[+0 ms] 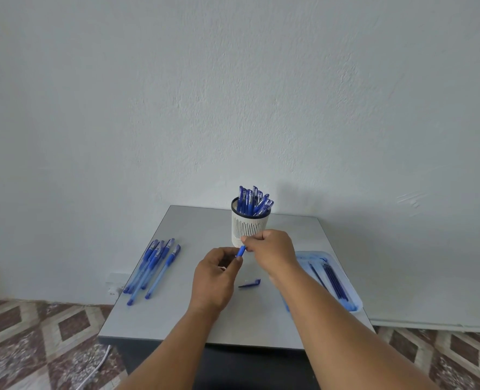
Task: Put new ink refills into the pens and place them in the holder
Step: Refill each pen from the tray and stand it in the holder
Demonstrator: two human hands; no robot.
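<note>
Above the middle of the grey table (176,313), both hands hold one blue pen (241,251). My left hand (217,274) curls round its lower part, and my right hand (269,253) pinches its upper end. Most of the pen is hidden inside the fingers. A loose blue cap (250,283) lies on the table just below the hands. Behind them stands a white perforated holder (248,229) filled with several blue pens (254,201). Several more blue pens (152,266) lie in a loose row at the left.
A pale blue tray (354,304) with several dark refills (333,280) sits at the table's right edge, partly behind my right forearm. The wall is close behind the table. Patterned floor tiles and a white cable (98,367) show below left.
</note>
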